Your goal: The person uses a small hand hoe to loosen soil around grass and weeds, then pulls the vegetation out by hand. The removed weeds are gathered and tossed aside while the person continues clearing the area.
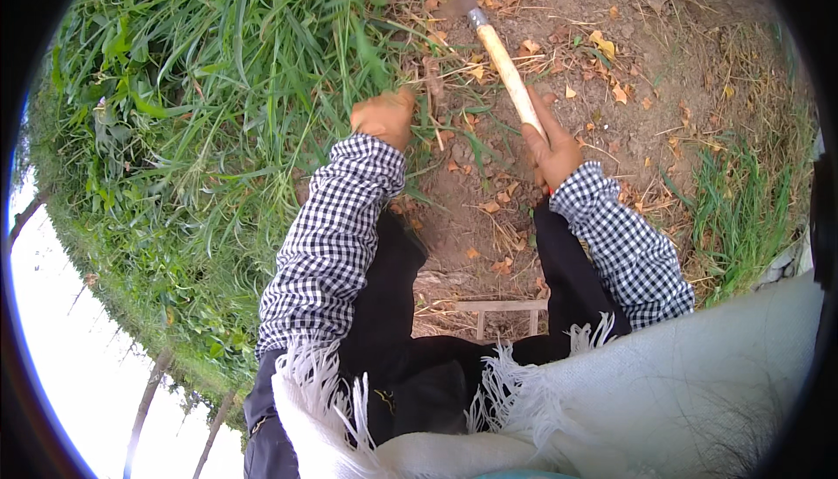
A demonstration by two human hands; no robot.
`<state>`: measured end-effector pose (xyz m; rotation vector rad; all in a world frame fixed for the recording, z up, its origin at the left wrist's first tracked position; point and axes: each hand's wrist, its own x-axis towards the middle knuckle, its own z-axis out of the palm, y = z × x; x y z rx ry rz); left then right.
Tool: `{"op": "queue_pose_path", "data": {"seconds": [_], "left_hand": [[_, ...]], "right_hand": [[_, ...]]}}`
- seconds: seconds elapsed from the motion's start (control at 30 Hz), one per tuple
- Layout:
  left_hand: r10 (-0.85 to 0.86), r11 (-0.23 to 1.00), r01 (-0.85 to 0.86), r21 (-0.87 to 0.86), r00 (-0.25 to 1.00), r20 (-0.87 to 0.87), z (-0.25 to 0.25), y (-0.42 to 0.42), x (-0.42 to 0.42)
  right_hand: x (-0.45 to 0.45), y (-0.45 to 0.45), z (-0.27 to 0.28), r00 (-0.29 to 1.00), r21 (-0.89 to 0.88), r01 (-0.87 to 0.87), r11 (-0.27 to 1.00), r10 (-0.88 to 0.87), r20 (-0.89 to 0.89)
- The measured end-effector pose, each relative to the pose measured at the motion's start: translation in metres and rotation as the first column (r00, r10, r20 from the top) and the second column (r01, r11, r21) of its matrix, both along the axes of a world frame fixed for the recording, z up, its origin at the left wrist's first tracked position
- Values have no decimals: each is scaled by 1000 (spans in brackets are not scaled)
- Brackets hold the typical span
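Observation:
My left hand (pixel 385 118) is balled into a fist at the right edge of a thick stand of long green grass (pixel 281 53). It is closed around some grass blades, blurred just above the knuckles. My right hand (pixel 556 150) grips the pale wooden handle (pixel 507 70) of a short hand tool. A metal collar (pixel 478 17) joins that handle to a dark head (pixel 453 6), which points left over the soil and is too blurred to make out its exact shape.
Bare brown soil (pixel 628 145) with fallen yellow-orange leaves and dry straw stretches ahead. A low wooden frame (pixel 501 305) shows between my black-trousered legs (pixel 386 296). Another grass clump (pixel 740 211) grows at the right. White fringed cloth (pixel 589 387) hangs across my lap and right side.

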<state>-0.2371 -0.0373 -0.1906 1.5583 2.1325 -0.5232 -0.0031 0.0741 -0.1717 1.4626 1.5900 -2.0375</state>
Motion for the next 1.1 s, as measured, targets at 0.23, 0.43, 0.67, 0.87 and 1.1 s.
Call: {"op": "queue_pose_path", "data": {"seconds": [0.23, 0.43, 0.67, 0.87, 1.1], "left_hand": [[-39, 999, 38, 7, 997, 60, -11, 1, 1], [-63, 998, 64, -18, 996, 68, -16, -2, 7], [-54, 982, 34, 186, 993, 106, -22, -13, 0], [33, 998, -42, 49, 984, 177, -9, -6, -2], [-17, 999, 13, 33, 994, 106, -11, -15, 0]], "right_hand": [[-14, -11, 3, 1000, -8, -25, 1000, 25, 0], [-40, -8, 14, 996, -83, 20, 996, -13, 93], [-21, -15, 11, 977, -2, 213, 977, -213, 16], [-2, -11, -4, 959, 130, 283, 950, -279, -52], [-24, -4, 22, 944, 184, 329, 926, -328, -33]]}}
